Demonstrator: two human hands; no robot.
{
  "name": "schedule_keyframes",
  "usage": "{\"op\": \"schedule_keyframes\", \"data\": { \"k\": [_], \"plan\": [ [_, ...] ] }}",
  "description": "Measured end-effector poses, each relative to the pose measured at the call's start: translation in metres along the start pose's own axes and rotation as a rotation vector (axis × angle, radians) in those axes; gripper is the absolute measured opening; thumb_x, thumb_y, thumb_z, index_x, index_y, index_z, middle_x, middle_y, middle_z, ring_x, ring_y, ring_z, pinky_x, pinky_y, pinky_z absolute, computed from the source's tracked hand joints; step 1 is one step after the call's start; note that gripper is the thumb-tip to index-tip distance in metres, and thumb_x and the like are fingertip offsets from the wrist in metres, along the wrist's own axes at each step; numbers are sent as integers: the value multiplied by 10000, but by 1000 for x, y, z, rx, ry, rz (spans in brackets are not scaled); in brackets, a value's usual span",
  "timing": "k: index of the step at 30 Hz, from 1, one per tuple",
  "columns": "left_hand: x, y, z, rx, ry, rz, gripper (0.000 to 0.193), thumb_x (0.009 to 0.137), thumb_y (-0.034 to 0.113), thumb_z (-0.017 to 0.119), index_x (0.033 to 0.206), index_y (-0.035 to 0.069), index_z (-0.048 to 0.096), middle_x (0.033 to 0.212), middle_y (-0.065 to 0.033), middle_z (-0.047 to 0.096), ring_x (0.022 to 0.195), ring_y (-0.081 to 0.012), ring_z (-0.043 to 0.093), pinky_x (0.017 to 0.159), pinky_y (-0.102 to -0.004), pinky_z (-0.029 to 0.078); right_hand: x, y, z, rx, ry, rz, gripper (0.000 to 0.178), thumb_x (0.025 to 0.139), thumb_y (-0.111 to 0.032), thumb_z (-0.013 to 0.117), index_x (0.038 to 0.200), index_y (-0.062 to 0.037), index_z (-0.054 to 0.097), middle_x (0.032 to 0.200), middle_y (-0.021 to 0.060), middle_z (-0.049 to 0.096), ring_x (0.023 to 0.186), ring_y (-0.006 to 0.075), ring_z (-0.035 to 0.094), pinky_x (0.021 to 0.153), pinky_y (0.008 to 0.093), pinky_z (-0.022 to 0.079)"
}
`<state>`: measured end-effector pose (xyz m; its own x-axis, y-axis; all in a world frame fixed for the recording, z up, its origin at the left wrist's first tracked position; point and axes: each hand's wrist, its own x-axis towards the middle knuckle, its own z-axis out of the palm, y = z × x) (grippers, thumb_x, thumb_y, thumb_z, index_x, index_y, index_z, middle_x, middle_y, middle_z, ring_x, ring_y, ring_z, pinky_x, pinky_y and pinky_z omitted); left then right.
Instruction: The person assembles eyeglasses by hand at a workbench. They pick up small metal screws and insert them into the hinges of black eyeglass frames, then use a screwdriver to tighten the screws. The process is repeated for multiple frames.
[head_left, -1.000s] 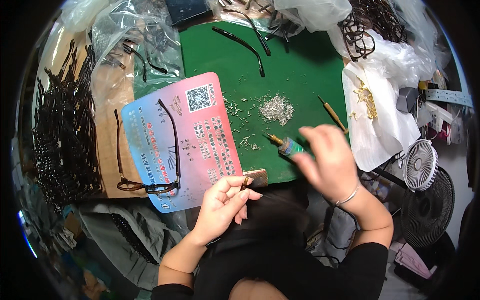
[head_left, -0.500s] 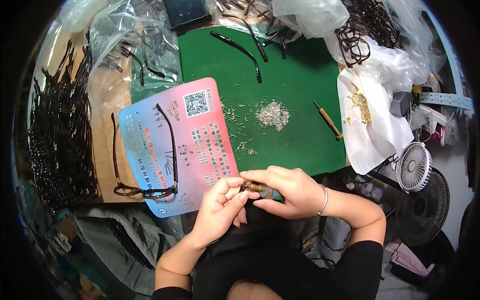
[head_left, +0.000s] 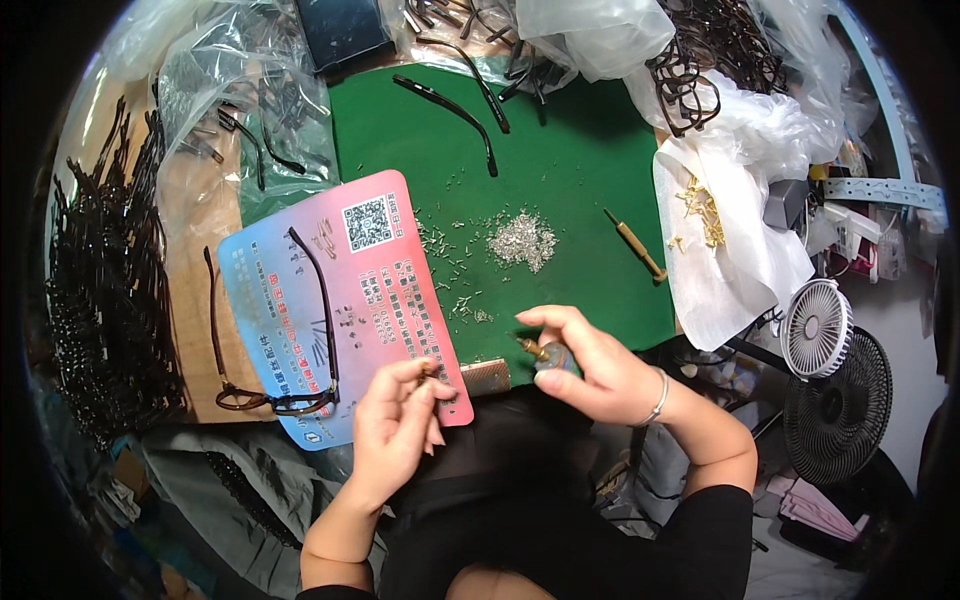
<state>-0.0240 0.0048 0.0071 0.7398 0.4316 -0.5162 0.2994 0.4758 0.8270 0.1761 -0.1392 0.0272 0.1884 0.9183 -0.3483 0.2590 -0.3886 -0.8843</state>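
My left hand [head_left: 395,425] is closed in a pinch at the lower right corner of a pink-and-blue printed card [head_left: 385,310]. Something small and dark shows at its fingertips, too covered to identify. To the right, over the near edge of the green mat [head_left: 600,130], my right hand [head_left: 605,380] grips a small screwdriver [head_left: 545,352] with a brass-coloured neck and dark greenish handle. Its tip points up and left. An eyeglass frame [head_left: 290,405] with its temples spread lies partly on the card. Beyond my hands is a pile of tiny silver screws [head_left: 522,242].
A brass-handled screwdriver [head_left: 640,250] lies at the mat's right. Gold-coloured small parts [head_left: 705,215] rest on white wrapping. Loose black temples [head_left: 450,105] lie at the back, a heap of dark temples [head_left: 115,290] far left. Two fans [head_left: 815,330] stand at right.
My hands have come apart: the right has drawn back to the right with the screwdriver, the left has shifted slightly left and down. The whole view has shifted a little.
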Motion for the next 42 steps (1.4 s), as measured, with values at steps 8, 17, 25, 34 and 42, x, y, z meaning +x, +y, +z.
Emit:
{"op": "schedule_keyframes", "data": {
  "k": [8,17,25,34,42],
  "plan": [
    [17,-5,13,306,60,249,200,914,-12,470,1110,-29,501,891,-99,641,553,-63,553,493,-205,479,3,-8,-10,-515,152,5,310,866,-181,554,1162,-116,492,870,131,482,635,302,574,590,397,502],
    [17,-7,14,334,91,265,198,906,-21,474,1101,-31,502,840,-96,650,554,-73,572,502,-214,483,18,4,4,-764,354,-80,410,755,-89,626,1159,-120,565,835,105,471,583,221,563,473,318,474],
    [17,-5,15,360,84,254,193,908,-17,470,1097,-39,500,831,-102,656,558,-81,583,503,-216,484,20,7,8,-912,337,-133,521,672,-87,646,1181,-143,553,832,100,462,588,205,562,439,301,469],
    [15,-3,9,77,29,86,228,925,2,457,1150,-34,468,877,-92,633,532,-52,525,459,-185,427,21,8,9,-889,363,-120,515,677,-89,646,1180,-142,551,843,105,456,576,210,566,432,308,470],
    [17,-4,11,122,25,107,228,931,1,437,1154,-37,460,887,-93,630,533,-47,522,456,-181,420,23,7,11,-880,362,-101,523,680,-88,647,1189,-143,540,846,110,455,582,222,575,437,317,478]
  ]
}}
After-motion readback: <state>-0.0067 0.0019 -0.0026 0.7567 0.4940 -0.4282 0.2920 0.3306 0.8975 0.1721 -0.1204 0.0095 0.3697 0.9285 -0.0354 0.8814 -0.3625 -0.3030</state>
